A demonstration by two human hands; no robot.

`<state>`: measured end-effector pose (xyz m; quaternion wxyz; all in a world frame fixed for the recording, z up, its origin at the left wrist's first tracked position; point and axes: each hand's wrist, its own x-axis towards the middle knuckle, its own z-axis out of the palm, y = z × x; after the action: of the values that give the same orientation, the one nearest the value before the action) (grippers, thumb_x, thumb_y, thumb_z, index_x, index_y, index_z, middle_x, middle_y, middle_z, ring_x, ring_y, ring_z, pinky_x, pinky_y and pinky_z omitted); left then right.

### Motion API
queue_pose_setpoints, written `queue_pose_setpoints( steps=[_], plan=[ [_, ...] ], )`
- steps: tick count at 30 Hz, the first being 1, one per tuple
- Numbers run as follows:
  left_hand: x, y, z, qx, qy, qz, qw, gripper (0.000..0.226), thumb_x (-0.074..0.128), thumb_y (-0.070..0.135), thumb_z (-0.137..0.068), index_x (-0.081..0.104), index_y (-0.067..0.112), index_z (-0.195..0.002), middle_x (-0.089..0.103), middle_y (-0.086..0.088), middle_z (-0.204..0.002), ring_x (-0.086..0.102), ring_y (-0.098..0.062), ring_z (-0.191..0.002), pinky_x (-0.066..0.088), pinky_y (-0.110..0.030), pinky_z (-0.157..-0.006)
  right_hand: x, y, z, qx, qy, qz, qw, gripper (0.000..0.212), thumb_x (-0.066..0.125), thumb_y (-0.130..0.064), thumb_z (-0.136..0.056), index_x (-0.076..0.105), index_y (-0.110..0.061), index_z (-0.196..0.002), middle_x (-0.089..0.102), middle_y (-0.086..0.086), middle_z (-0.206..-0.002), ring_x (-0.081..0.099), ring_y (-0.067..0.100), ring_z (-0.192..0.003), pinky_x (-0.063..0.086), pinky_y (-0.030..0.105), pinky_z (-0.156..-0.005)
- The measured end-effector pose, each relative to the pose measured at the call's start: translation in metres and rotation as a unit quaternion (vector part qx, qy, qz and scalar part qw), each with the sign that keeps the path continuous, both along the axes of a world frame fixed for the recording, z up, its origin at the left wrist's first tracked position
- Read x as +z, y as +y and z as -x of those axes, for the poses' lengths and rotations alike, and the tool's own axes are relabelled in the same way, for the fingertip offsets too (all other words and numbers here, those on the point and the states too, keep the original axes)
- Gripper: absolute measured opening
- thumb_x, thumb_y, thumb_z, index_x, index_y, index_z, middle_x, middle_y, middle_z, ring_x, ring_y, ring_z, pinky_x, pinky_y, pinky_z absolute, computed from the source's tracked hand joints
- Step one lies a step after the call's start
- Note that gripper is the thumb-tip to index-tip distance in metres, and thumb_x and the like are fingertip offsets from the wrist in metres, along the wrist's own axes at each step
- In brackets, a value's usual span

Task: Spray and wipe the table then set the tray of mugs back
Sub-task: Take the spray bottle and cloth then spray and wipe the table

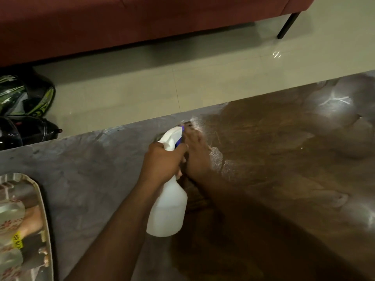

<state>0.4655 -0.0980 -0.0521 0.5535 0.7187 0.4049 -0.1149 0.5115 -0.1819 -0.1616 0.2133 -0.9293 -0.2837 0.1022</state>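
Far left, dark helmets on the pale floor beside the table's far edge. Lower left, shiny metal tray on the grey table, cut off by the frame edge; mugs not clearly readable in it. Centre, my left hand grips the neck of the white spray bottle, fingers curled round the trigger, nozzle aimed away from me over the tabletop. Just right of it, my right hand sits close by the nozzle, blurred, cannot tell if its fingers are curled or flat. Right, tabletop looks brown and wet with glare. Red sofa across the top.
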Motion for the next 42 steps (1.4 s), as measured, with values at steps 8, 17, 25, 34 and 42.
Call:
queue_pose_setpoints(
  steps=[8, 17, 25, 34, 42],
  plan=[
    [-0.006, 0.028, -0.016, -0.020, 0.035, -0.001, 0.999, 0.037, 0.067, 0.033, -0.086, 0.063, 0.008, -0.114, 0.072, -0.004, -0.070, 0.053, -0.012, -0.034, 0.043, -0.021, -0.041, -0.001, -0.096, -0.053, -0.013, -0.102, 0.069, 0.992, 0.043, 0.052, -0.027, -0.090, 0.046, -0.017, -0.131, 0.051, 0.010, -0.136, 0.041, 0.028, -0.128, 0.030, 0.046, -0.106],
    [0.002, 0.028, 0.016, 0.056, 0.004, 0.015, 0.998, 0.016, 0.064, 0.029, -0.088, 0.071, 0.014, -0.085, 0.071, -0.009, -0.066, 0.051, -0.015, -0.036, 0.048, -0.027, -0.046, -0.014, 0.019, -0.010, 0.141, -0.071, 0.016, 0.987, 0.048, 0.037, -0.035, -0.088, 0.054, -0.012, -0.127, 0.053, 0.010, -0.135, 0.042, 0.030, -0.131, 0.028, 0.047, -0.109],
    [0.010, 0.073, 0.090, 0.093, -0.005, 0.015, 0.996, 0.014, 0.066, 0.024, -0.088, 0.066, 0.033, -0.100, 0.067, 0.004, -0.059, 0.050, -0.011, -0.036, 0.043, -0.023, -0.042, -0.002, -0.042, -0.031, 0.096, -0.080, 0.011, 0.992, 0.046, 0.040, -0.036, -0.091, 0.044, -0.021, -0.134, 0.049, 0.010, -0.137, 0.040, 0.031, -0.130, 0.028, 0.047, -0.107],
    [-0.009, 0.074, 0.165, 0.114, 0.018, 0.038, 0.993, 0.019, 0.073, 0.033, -0.081, 0.062, 0.031, -0.067, 0.073, -0.012, -0.067, 0.051, -0.016, -0.037, 0.045, -0.026, -0.047, -0.004, 0.068, 0.044, 0.174, -0.063, 0.010, 0.983, 0.045, 0.049, -0.030, -0.090, 0.048, -0.021, -0.134, 0.048, 0.003, -0.140, 0.037, 0.025, -0.134, 0.019, 0.040, -0.110],
    [-0.027, 0.063, 0.198, 0.086, 0.046, 0.112, 0.989, 0.041, 0.075, 0.048, -0.075, 0.070, 0.009, -0.088, 0.073, -0.013, -0.073, 0.055, -0.015, -0.038, 0.046, -0.026, -0.048, -0.004, 0.018, 0.006, 0.120, -0.102, 0.045, 0.987, 0.052, 0.044, -0.032, -0.086, 0.043, -0.017, -0.135, 0.049, 0.014, -0.137, 0.039, 0.033, -0.131, 0.027, 0.047, -0.108]
  ],
)
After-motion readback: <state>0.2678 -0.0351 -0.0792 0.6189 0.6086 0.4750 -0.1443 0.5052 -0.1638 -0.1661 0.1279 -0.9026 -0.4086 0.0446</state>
